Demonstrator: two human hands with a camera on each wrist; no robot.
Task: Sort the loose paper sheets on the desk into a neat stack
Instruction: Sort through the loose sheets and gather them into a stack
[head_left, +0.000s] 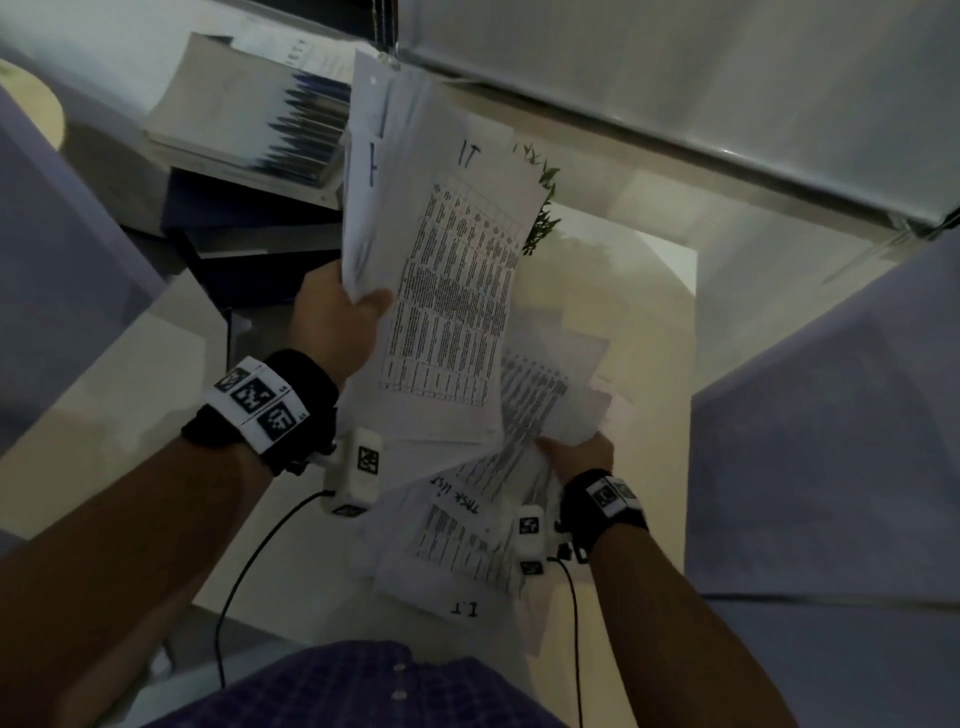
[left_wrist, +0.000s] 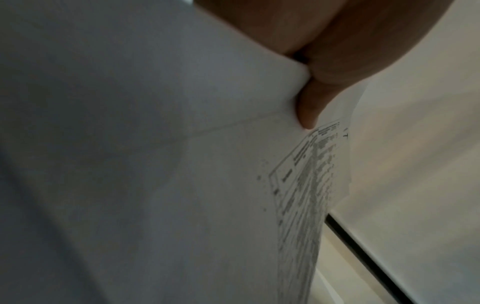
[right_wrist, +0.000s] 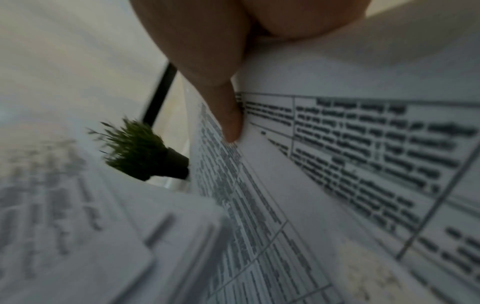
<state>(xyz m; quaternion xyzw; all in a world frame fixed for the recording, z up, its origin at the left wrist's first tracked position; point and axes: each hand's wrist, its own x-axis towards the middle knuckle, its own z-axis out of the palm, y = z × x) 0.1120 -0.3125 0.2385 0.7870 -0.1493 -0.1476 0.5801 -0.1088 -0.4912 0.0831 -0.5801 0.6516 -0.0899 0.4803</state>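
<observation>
The left hand grips a fanned bundle of printed sheets by its near left edge, thumb over the top sheet, and holds it raised and tilted above the desk; the left wrist view shows fingers curled round the paper's edge, so the grasp is firm though the sheets splay unevenly. The right hand is lower and nearer the body, pinching the edges of further table-printed sheets whose corners overlap the bundle's lower end; in the right wrist view a thumb or finger presses on one printed page, with other pages slanting beside it. More loose sheets lie on the desk under both wrists, one with handwriting, all skewed to one another. A small green plant stands behind the raised bundle, and a pile of books lies at the far left.

The step in hand looks like gathering: most sheets are collected but nothing is squared. The next move probably calls for bringing the right hand's sheets onto the bundle, picking up those left on the desk, then tapping the edges against the desk to align them; the loose fan could slip if the grip eases.
</observation>
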